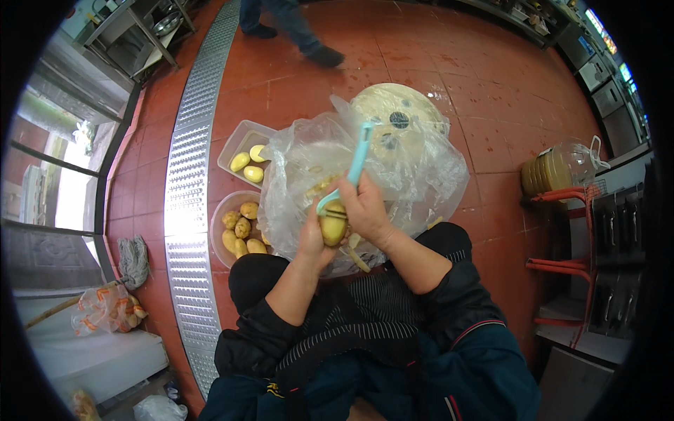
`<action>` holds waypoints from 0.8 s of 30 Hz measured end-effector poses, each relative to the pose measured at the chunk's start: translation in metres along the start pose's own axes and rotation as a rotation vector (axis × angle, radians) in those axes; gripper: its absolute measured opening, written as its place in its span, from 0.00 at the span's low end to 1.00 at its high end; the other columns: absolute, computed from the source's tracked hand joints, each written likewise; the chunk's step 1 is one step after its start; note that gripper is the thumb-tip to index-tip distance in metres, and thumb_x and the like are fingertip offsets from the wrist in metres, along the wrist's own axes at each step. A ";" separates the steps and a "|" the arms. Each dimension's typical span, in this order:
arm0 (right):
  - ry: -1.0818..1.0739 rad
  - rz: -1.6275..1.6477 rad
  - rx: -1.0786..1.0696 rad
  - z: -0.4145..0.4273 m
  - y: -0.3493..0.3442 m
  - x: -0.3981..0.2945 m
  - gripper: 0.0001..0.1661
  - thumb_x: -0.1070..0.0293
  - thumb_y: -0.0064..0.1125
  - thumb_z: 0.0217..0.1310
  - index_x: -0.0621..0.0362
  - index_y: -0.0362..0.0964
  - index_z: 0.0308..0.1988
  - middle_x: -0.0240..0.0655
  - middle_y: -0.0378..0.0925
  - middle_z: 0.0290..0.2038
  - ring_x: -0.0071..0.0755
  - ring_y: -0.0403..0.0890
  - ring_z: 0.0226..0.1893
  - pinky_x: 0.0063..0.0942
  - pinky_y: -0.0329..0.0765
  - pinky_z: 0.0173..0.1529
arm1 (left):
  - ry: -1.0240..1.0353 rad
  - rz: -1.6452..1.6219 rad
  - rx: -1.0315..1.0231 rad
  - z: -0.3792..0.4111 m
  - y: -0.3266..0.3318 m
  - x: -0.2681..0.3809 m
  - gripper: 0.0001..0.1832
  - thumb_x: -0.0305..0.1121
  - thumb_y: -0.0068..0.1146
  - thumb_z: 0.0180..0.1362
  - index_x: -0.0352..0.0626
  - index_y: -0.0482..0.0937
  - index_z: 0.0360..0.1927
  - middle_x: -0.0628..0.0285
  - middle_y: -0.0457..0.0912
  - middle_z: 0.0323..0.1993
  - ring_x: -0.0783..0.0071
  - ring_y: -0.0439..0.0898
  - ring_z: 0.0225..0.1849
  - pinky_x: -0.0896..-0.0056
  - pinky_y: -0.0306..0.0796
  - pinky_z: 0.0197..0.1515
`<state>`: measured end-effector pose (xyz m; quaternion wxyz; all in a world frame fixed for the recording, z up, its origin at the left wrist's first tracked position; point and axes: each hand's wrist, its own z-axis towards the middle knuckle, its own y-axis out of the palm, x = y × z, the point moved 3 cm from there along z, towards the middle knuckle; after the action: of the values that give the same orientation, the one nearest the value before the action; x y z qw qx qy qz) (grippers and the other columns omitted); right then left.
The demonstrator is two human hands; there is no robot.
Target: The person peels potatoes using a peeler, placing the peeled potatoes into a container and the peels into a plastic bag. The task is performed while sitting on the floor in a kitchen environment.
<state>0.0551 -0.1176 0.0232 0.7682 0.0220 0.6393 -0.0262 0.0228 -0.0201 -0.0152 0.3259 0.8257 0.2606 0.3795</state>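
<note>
My left hand (pixel 313 237) is closed around a partly peeled potato (pixel 333 229). My right hand (pixel 365 205) grips a light blue Y-shaped vegetable peeler (pixel 360 152), whose head lies across the upper part of the potato. Below my right hand dangles a strip of peel (pixel 358 259). Both hands are over a large clear plastic bag (pixel 295 152), with peelings in it. Left of the bag, a rectangular plastic container (pixel 231 142) holds several peeled potatoes (pixel 254 173). Nearer to me, a round plastic tub (pixel 217 231) holds several unpeeled potatoes (pixel 243 228).
A pale round perforated object (pixel 416 102) lies under the bag's far side. A metal drain grate (pixel 189 173) crosses the red tiled floor at left, beside a mop (pixel 133 260). A person's legs (pixel 295 26) are at the top. At right are a large plastic jug (pixel 553 168) and red-framed chairs (pixel 563 263).
</note>
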 end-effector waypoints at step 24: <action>0.091 -0.025 0.018 -0.008 0.004 0.002 0.12 0.63 0.42 0.62 0.61 0.65 0.33 0.32 0.70 0.29 0.24 0.72 0.30 0.22 0.71 0.35 | -0.064 -0.216 -0.290 0.007 -0.009 -0.002 0.26 0.56 0.29 0.58 0.47 0.69 0.45 0.60 0.74 0.34 0.69 0.71 0.24 0.72 0.64 0.20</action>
<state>0.0477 -0.1134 0.0194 0.7376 0.0223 0.6737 -0.0405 0.0251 -0.0177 -0.0263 0.4889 0.7489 0.2797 0.3493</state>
